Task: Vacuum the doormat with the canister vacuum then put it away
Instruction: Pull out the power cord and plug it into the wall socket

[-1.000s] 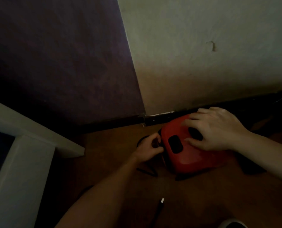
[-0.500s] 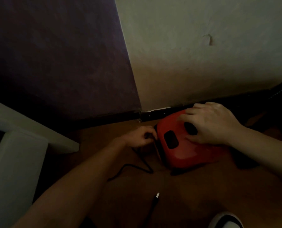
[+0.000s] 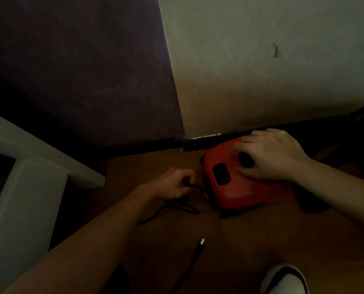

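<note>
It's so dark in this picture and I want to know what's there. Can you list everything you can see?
vacuum: one, red with black buttons, on the floor by the wall corner
cord: one, black, running from the left hand across the floor
plug end: one, pale tip on a dark lead, on the floor nearer the camera
floor: brown
walls: one dark purple, one pale, meeting in a corner
furniture: one, white, at the left
shoe: one, white and black, bottom right
left hand: grip shut on the cord
right hand: resting flat on top of the vacuum
</note>
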`<state>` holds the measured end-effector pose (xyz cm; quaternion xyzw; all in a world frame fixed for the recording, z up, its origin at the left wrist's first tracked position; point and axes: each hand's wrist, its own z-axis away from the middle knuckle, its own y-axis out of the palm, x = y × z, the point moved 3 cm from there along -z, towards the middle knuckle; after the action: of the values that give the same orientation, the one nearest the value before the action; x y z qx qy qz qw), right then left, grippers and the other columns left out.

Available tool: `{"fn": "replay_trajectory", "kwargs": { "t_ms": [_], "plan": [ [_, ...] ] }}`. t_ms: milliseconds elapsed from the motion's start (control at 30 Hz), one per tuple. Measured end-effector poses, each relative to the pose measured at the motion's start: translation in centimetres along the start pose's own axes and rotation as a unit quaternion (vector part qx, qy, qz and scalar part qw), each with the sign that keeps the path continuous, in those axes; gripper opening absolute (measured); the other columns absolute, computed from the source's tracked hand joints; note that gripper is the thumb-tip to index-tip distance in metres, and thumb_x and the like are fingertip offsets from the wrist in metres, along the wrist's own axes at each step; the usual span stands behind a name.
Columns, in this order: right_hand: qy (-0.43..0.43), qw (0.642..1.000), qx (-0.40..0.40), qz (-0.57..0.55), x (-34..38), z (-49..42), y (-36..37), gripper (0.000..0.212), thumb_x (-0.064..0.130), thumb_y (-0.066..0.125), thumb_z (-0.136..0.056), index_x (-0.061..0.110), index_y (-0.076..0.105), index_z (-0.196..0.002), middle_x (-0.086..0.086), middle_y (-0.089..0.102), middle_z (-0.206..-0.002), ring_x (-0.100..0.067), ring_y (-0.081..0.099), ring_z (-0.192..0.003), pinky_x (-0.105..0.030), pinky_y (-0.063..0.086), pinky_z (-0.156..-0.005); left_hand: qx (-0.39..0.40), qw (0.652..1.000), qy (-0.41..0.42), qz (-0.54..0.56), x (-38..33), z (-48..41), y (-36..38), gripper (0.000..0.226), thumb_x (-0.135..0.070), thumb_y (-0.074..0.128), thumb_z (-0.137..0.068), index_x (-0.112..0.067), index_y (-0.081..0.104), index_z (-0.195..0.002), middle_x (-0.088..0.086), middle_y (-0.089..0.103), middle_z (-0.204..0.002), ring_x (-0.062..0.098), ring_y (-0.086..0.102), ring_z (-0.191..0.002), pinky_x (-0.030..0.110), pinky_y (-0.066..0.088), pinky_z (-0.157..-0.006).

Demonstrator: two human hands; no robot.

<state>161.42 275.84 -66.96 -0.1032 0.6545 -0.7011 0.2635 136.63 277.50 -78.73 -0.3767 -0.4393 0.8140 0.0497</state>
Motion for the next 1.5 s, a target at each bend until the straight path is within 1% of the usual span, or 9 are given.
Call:
{"fn": "replay_trajectory", "kwargs": {
  "t_ms": [133, 267, 400, 700, 867, 1100, 1233, 1367, 1500],
  "plan": [
    [0.008, 1.0, -0.018, -0.007, 0.1, 0.0, -0.3, 0.06, 0.074, 0.059, -0.08, 0.038, 0.063, -0.127, 0.014, 0.071, -0.119, -0.017, 0.066, -0.108, -0.033, 0.05, -0.081, 0.058, 0.974, -0.087, 0.202, -1.3, 1.3, 4.1, 0.004, -0.034, 0.063, -0.095, -0.033, 0.062, -0.092, -0.006, 0.069, -0.092, 0.006, 0.065, -0.082, 0.027, 0.054, -0.077],
    [0.014, 1.0, -0.019, -0.01, 0.3, 0.0, -0.2, 0.061, 0.074, 0.059, -0.079, 0.037, 0.064, -0.126, 0.013, 0.072, -0.119, -0.018, 0.067, -0.106, -0.034, 0.051, -0.081, -0.043, 0.919, -0.13, 0.371, -2.8, 1.3, 7.0, 0.022, -0.023, 0.051, -0.103, -0.01, 0.061, -0.089, 0.006, 0.063, -0.078, 0.013, 0.061, -0.055, 0.022, 0.052, -0.054],
    [0.018, 0.999, -0.024, -0.012, 0.2, -0.3, 0.0, 0.061, 0.075, 0.058, -0.078, 0.037, 0.063, -0.127, 0.013, 0.071, -0.119, -0.019, 0.067, -0.108, -0.035, 0.051, -0.083, -0.128, 0.883, -0.163, 0.42, -3.7, 1.2, 7.1, 0.027, -0.018, 0.052, -0.102, -0.01, 0.06, -0.078, 0.005, 0.059, -0.069, 0.009, 0.057, -0.048, 0.022, 0.048, -0.048],
    [0.015, 0.999, -0.043, -0.01, 0.2, -0.2, 0.1, 0.053, 0.074, 0.054, -0.078, 0.031, 0.069, -0.107, 0.011, 0.072, -0.106, -0.02, 0.07, -0.098, -0.032, 0.05, -0.072, -0.021, 0.868, -0.227, 0.441, -3.9, 1.1, 8.1, 0.031, -0.009, 0.059, -0.097, -0.009, 0.065, -0.066, -0.003, 0.064, -0.051, 0.013, 0.057, -0.051, 0.019, 0.046, -0.047],
    [-0.001, 0.999, -0.037, -0.009, -0.4, -0.1, 0.3, 0.052, 0.074, 0.048, -0.079, 0.03, 0.066, -0.098, 0.012, 0.072, -0.099, -0.022, 0.072, -0.089, -0.03, 0.034, -0.059, 0.023, 0.874, -0.245, 0.42, -4.2, 1.1, 9.5, 0.032, -0.009, 0.058, -0.098, -0.008, 0.062, -0.067, -0.006, 0.062, -0.048, 0.003, 0.054, -0.038, 0.015, 0.044, -0.043],
    [-0.025, 0.998, -0.044, -0.024, -1.3, -0.1, 0.7, 0.049, 0.074, 0.048, -0.078, 0.03, 0.061, -0.096, 0.008, 0.071, -0.096, -0.027, 0.072, -0.089, -0.032, 0.039, -0.061, -0.039, 0.898, -0.282, 0.334, -2.4, 0.8, 10.9, 0.033, -0.015, 0.051, -0.102, -0.014, 0.058, -0.071, 0.001, 0.061, -0.064, -0.002, 0.051, -0.035, 0.016, 0.04, -0.043],
    [-0.005, 0.995, -0.066, -0.08, -1.5, 0.0, 0.9, 0.048, 0.074, 0.051, -0.077, 0.028, 0.063, -0.087, 0.007, 0.07, -0.083, -0.029, 0.071, -0.08, -0.032, 0.037, -0.06, -0.143, 0.846, -0.36, 0.368, 0.1, 0.7, 9.8, 0.031, -0.019, 0.047, -0.104, -0.011, 0.059, -0.077, 0.002, 0.056, -0.063, -0.003, 0.048, -0.034, 0.014, 0.037, -0.039],
    [-0.001, 0.992, -0.075, -0.101, -1.3, -0.2, 0.7, 0.044, 0.074, 0.059, -0.077, 0.032, 0.063, -0.088, 0.005, 0.072, -0.086, -0.029, 0.071, -0.083, -0.032, 0.035, -0.062, -0.265, 0.823, -0.296, 0.407, 1.4, 0.8, 6.4, 0.029, -0.011, 0.047, -0.103, -0.014, 0.06, -0.078, 0.001, 0.059, -0.069, -0.004, 0.051, -0.043, 0.018, 0.041, -0.052],
    [0.009, 0.991, -0.072, -0.11, -1.3, -0.3, 0.4, 0.038, 0.075, 0.061, -0.076, 0.037, 0.058, -0.082, 0.007, 0.074, -0.086, -0.027, 0.071, -0.083, -0.031, 0.033, -0.061, -0.233, 0.782, -0.234, 0.529, 0.3, 0.7, 3.0, 0.027, 0.006, 0.054, -0.096, -0.011, 0.055, -0.118, 0.006, 0.065, -0.094, 0.013, 0.061, -0.068, 0.018, 0.053, -0.055]
  ]
}}
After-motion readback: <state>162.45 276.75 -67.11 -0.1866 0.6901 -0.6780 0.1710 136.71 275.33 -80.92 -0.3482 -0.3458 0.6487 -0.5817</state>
